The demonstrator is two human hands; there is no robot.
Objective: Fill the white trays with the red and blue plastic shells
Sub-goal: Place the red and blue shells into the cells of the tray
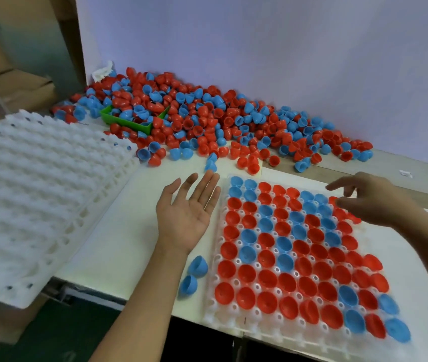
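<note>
A white tray (214,313) lies in front of me on the right, its pockets holding red and blue shells in rows. My left hand (188,212) hovers palm up just left of that tray, fingers straight, holding nothing. My right hand (372,199) hangs over the tray's far right corner with loosely spread fingers and nothing in it. Two blue shells (193,275) lie loose on the table beside the tray's left edge. A big heap of red and blue shells (207,118) spreads along the wall behind.
A stack of empty white trays (32,194) sits at the left, overhanging the table edge. A green bin (126,121) lies half buried in the heap. The white wall stands close behind. Cardboard boxes are at the far left.
</note>
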